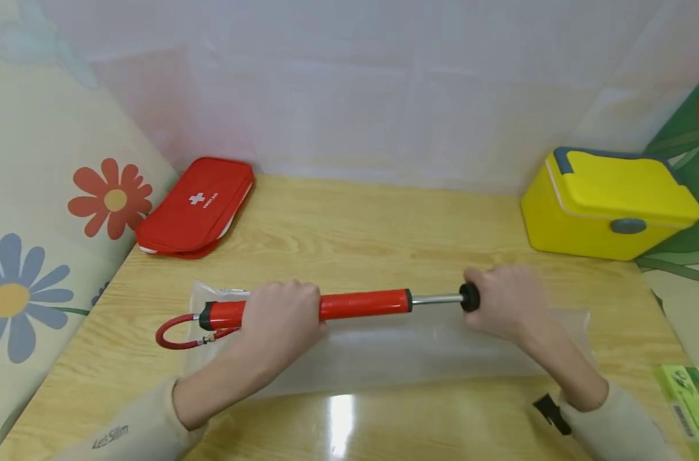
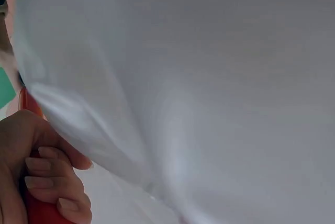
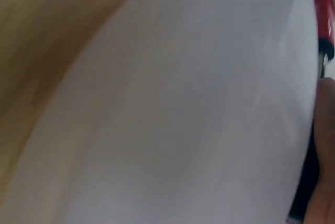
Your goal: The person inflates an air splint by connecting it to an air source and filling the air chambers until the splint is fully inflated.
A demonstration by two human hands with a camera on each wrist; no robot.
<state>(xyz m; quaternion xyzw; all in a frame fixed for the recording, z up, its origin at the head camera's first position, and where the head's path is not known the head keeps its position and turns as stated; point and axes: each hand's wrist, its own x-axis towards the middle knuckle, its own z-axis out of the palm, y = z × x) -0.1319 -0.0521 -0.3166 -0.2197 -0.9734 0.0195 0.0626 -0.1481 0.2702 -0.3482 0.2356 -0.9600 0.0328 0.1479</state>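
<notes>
A red hand pump [image 1: 366,305] lies level across the head view, above a clear plastic bag [image 1: 407,358] on the table. My left hand [image 1: 282,314] grips its barrel, fingers wrapped round it, as the left wrist view also shows. My right hand [image 1: 505,301] holds the black handle [image 1: 469,297] at the end of the metal rod [image 1: 437,299], part of which is drawn out of the barrel. From the barrel's left end a short red hose [image 1: 167,333] loops back under it. In both wrist views the pale plastic bag [image 2: 209,88] fills most of the picture.
A red first aid pouch [image 1: 196,208] lies at the back left of the wooden table [image 1: 384,211]. A yellow cooler box [image 1: 608,205] stands at the back right. Near the right edge are a green package [image 1: 692,403] and, beside my sleeve, a small black piece [image 1: 551,413].
</notes>
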